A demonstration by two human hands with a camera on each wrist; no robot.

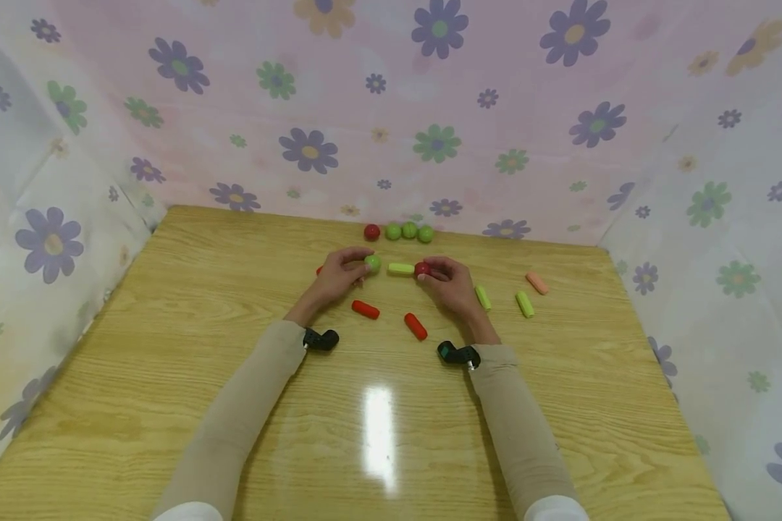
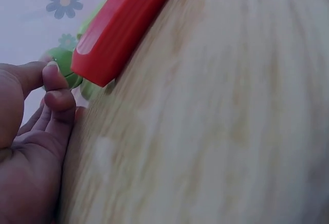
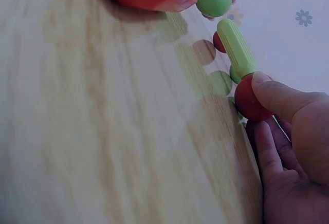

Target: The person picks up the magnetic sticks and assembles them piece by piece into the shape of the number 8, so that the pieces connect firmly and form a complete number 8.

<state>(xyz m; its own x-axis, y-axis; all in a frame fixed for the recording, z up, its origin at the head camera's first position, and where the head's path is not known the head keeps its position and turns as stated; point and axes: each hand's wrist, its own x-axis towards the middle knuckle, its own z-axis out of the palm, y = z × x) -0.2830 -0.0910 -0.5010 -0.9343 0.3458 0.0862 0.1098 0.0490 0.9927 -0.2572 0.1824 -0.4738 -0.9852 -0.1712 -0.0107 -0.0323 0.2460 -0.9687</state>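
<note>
My left hand pinches a green ball between thumb and fingers. With my right hand I pinch a dark red ball, which meets one end of a yellow-green ribbed stick. That stick points left toward the green ball, a small gap between them. Nearer to me lie two red sticks, one close to the left hand and another between the wrists. A further red piece is mostly hidden behind the left hand.
Along the table's back edge sit a dark red ball and three green balls in a row. Right of the right hand lie two yellow-green sticks and a salmon stick. Flowered cloth walls the back and sides.
</note>
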